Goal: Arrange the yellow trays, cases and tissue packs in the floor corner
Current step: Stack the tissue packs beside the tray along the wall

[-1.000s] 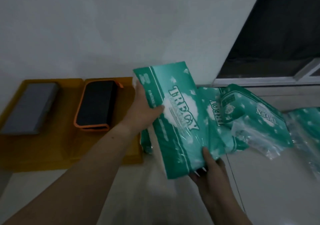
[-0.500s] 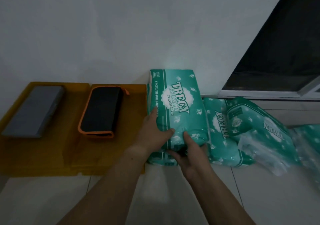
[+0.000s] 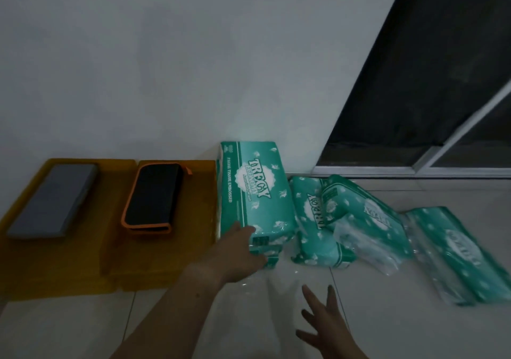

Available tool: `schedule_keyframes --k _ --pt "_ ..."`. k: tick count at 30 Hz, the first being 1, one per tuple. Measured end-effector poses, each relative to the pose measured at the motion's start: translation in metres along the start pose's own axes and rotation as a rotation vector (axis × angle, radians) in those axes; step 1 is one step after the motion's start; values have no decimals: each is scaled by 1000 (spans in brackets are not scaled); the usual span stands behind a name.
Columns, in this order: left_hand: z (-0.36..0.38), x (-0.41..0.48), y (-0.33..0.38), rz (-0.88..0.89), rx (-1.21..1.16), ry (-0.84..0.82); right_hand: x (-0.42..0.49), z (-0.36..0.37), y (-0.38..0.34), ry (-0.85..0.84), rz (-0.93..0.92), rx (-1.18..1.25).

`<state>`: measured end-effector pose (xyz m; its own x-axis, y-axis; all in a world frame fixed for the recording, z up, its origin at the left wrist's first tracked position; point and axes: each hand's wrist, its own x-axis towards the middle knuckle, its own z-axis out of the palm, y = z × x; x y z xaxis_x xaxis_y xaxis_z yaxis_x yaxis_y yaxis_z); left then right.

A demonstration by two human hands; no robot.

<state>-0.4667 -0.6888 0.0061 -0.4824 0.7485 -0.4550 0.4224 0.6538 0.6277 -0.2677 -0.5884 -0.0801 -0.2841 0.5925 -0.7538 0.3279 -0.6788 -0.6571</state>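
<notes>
Two yellow trays lie side by side against the wall: the left tray (image 3: 26, 250) carries a grey case (image 3: 54, 199), the right tray (image 3: 193, 248) a black case with orange trim (image 3: 154, 197). A green tissue pack (image 3: 255, 190) lies stacked on another pack right of the trays, one end at the wall. My left hand (image 3: 237, 250) rests flat on its near end, fingers spread. My right hand (image 3: 325, 321) hovers open above the floor, apart from the packs. More green packs lie to the right: one (image 3: 312, 220) beside the stack, a crumpled one (image 3: 365, 215), another (image 3: 456, 253) farther right.
A white wall (image 3: 193, 68) runs behind everything. A dark glass sliding door (image 3: 428, 82) with a metal frame stands at the right. The floor is pale tile (image 3: 387, 317).
The tissue pack came down from my hands onto the stack by the trays. My right hand let go and drew back toward me; my left hand stays on the pack's near end.
</notes>
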Motion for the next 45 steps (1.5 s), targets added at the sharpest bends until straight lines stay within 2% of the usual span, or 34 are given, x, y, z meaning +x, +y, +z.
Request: schedule_keyframes --k 4,9,14,16,19,22,27,30,32,34,36,38,40,42,45 --pt "22 -61 9 22 71 -74 -50 -66 13 85 -12 72" --pt "39 -115 21 46 225 -150 -104 -142 33 94 -113 177" --pt "61 -129 52 71 336 -163 -137 -195 102 42 -115 49" --pt "73 -127 67 109 332 -165 -144 -205 122 2 -121 6" --pt "95 -116 67 187 287 -153 -128 -213 125 109 -91 98" --pt "112 -94 57 140 391 -185 -106 -209 108 182 -48 154" --pt "127 -37 74 138 363 -265 -56 -193 64 162 -116 55" --pt "143 14 80 143 291 -261 0 -165 5 92 -300 -200" --pt "153 52 83 138 278 -250 48 -139 -43 46 -542 -434" --pt "164 93 83 122 349 -243 101 -109 -85 18 -881 -809" --pt "169 130 82 110 438 -216 149 -77 -118 -6 -1110 -1250" --pt "175 161 84 112 512 -197 188 -60 -143 -4 -1162 -1617" --pt "182 184 83 114 570 -214 219 -63 -156 41 -1129 -1856" --pt "188 197 80 104 580 -255 238 -81 -161 159 -1134 -1928" --pt "196 210 72 56 531 -279 262 -119 -145 288 -1030 -1880"
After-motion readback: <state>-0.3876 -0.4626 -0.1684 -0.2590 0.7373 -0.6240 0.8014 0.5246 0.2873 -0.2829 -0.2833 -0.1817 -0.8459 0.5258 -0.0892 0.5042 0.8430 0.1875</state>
